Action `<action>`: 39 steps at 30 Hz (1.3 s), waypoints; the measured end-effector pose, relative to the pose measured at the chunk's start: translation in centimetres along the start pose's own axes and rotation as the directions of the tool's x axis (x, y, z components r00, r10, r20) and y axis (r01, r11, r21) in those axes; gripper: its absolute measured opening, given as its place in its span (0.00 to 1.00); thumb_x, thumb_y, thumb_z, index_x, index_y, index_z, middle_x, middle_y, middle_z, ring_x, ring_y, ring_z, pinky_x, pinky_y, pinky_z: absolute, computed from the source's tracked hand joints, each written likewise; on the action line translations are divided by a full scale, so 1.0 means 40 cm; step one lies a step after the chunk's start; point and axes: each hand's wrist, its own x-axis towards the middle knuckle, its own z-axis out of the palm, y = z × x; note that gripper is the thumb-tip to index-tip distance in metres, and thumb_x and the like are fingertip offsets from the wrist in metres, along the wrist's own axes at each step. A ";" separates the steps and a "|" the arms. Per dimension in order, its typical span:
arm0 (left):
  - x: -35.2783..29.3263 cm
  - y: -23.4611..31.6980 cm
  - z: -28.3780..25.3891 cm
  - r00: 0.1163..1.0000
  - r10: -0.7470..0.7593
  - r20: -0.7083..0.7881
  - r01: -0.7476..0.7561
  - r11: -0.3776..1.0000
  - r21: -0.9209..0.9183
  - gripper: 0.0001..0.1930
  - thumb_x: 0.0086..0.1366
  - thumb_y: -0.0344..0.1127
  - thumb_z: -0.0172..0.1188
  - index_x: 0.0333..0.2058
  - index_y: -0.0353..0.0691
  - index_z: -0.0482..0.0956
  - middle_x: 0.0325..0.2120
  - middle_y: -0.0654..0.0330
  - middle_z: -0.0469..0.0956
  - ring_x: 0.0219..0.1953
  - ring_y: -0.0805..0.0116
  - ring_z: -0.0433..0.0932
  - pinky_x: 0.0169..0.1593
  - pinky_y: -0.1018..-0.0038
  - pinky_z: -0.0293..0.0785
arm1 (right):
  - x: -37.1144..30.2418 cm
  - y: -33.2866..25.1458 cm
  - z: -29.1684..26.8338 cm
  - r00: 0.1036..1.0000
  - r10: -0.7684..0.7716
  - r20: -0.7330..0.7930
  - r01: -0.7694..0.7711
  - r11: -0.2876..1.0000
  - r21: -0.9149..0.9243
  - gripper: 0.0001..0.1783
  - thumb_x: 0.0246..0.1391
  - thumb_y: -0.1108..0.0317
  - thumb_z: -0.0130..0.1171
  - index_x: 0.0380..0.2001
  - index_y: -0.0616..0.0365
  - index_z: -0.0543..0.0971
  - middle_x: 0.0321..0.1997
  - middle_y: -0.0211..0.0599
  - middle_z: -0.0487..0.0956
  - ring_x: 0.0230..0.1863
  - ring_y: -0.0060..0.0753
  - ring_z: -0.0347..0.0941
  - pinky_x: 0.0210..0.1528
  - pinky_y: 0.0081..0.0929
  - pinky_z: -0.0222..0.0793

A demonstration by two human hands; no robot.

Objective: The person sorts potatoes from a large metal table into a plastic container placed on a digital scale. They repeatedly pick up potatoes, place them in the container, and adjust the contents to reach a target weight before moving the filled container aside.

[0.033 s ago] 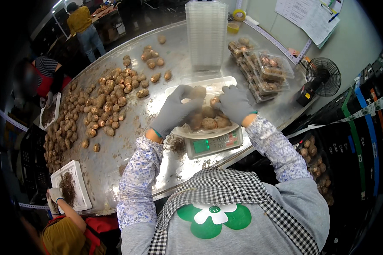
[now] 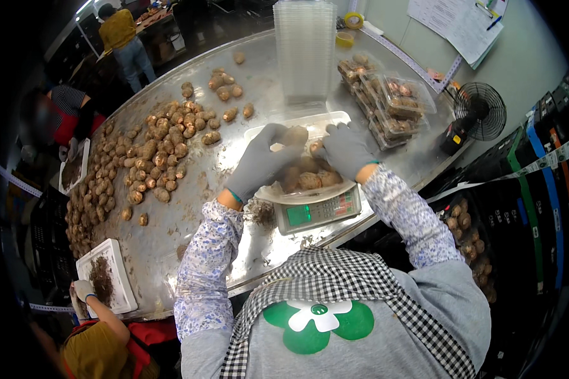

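Observation:
Both my hands wear grey gloves and are over a clear plastic container (image 2: 278, 194) of small brown taro roots (image 2: 309, 181). The container rests on the white pan (image 2: 343, 118) of a digital scale (image 2: 318, 215). On the container's left side, my left hand (image 2: 262, 158) has its fingers and thumb closed around a taro root (image 2: 294, 135). Opposite it, my right hand (image 2: 348, 151) bends its fingers onto another taro root (image 2: 316, 148) with a pinkish end. My palms cover part of the container's rim and contents.
Loose taro roots (image 2: 164, 148) are heaped across the metal table (image 2: 196, 221) to the left. A tall stack of clear containers (image 2: 305, 54) stands behind the scale. Filled packs (image 2: 398, 107), tape (image 2: 344, 39) and a fan (image 2: 479, 110) are at right. Co-workers' gloved hands (image 2: 83, 289) are by white trays (image 2: 125, 287).

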 end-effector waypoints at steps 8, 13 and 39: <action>0.005 0.012 0.076 0.988 0.153 0.031 -0.152 0.889 0.433 0.23 0.59 0.40 0.66 0.53 0.43 0.73 0.43 0.59 0.81 0.39 0.63 0.83 0.41 0.68 0.79 | -0.008 0.128 0.156 0.833 0.444 -0.330 -0.070 0.675 0.734 0.18 0.66 0.57 0.49 0.45 0.56 0.82 0.47 0.44 0.81 0.51 0.45 0.76 0.55 0.37 0.70; 0.031 -0.052 0.149 0.977 0.186 0.104 -0.194 0.574 0.795 0.24 0.62 0.47 0.62 0.53 0.42 0.72 0.46 0.51 0.78 0.47 0.48 0.79 0.51 0.55 0.76 | -0.043 0.193 0.183 0.715 0.636 -0.290 -0.107 0.510 0.853 0.20 0.66 0.56 0.52 0.51 0.59 0.79 0.44 0.45 0.82 0.44 0.42 0.77 0.51 0.32 0.71; -0.212 -0.177 -0.133 0.855 -0.054 -0.516 -0.194 0.889 -0.416 0.17 0.73 0.42 0.55 0.53 0.37 0.77 0.37 0.58 0.79 0.28 0.74 0.79 0.30 0.76 0.80 | -0.027 0.217 0.126 0.650 0.760 -0.024 0.094 -0.050 0.994 0.19 0.69 0.60 0.50 0.53 0.63 0.77 0.48 0.36 0.80 0.48 0.27 0.76 0.51 0.24 0.71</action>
